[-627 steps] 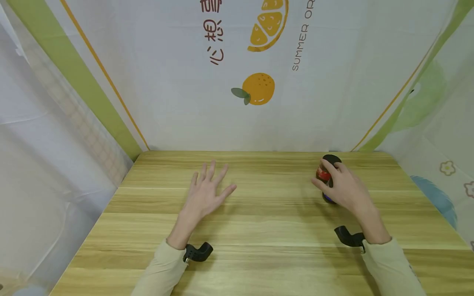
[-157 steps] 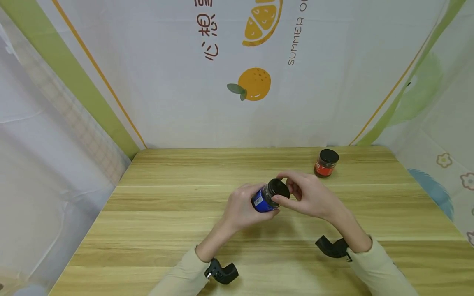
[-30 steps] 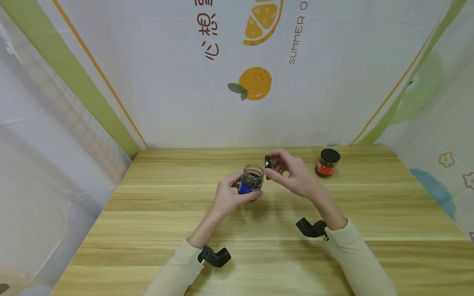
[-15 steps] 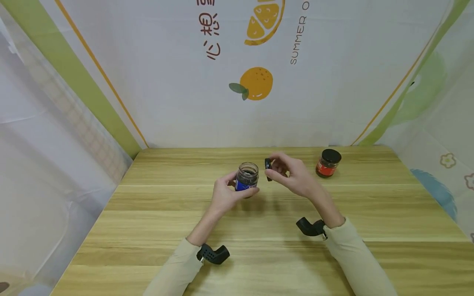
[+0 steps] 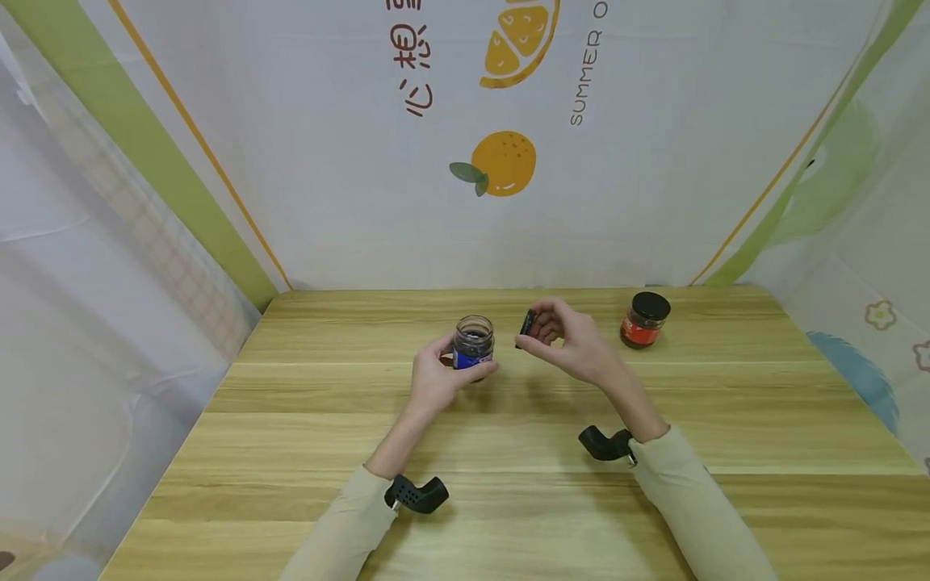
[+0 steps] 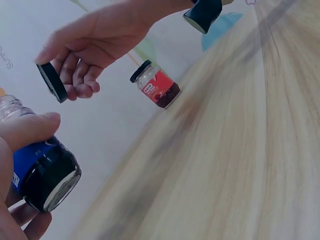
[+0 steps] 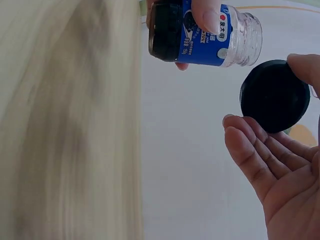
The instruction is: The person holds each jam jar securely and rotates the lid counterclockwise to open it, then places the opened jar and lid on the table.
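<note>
My left hand (image 5: 436,378) grips a small glass jam jar (image 5: 473,343) with a blue label, raised above the table. The jar's mouth is uncovered, and dark contents fill its lower part in the right wrist view. To its right, my right hand (image 5: 577,343) pinches the black lid (image 7: 275,96) by its edge, between thumb and fingers. Lid and jar are apart, the lid standing nearly on edge in the head view. A second jar (image 5: 643,321), red-labelled with its black lid on, stands upright on the table beyond my right hand.
The wooden table (image 5: 327,452) ends at the back against a white curtain (image 5: 349,202) printed with oranges. More curtains hang at the left and right sides. Each wrist carries a black camera mount (image 5: 417,494).
Since about five seconds ago the lid has come off the blue-labelled jar. Over the last second my left hand has drawn the jar slightly left and away; the lid has tilted a little.
</note>
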Motion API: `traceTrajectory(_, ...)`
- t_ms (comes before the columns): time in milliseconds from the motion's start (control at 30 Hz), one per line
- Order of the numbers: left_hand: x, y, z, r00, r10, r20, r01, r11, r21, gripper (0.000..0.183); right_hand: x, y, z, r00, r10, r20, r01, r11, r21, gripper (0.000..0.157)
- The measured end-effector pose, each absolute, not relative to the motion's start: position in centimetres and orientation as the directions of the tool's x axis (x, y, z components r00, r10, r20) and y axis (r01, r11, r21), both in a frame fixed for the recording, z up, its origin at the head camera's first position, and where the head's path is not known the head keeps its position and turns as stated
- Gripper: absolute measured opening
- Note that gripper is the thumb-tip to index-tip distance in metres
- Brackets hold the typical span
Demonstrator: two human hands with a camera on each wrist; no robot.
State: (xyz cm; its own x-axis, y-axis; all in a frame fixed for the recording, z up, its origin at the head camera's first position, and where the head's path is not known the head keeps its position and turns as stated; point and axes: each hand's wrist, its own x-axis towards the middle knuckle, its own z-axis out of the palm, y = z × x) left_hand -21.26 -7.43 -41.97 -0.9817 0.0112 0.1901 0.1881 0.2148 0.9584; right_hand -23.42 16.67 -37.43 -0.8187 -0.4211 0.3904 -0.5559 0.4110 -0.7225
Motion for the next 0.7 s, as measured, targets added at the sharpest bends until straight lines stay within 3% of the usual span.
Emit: traceTrajectory(700,-22.4,-8.0,-43.1,-0.988,-0.043,0.147,0.133,0.236,0.963,0.057,-24.9,16.1,-40.4,-0.888,-0.392,0.239,-0.412,0.453,-0.791,0.056)
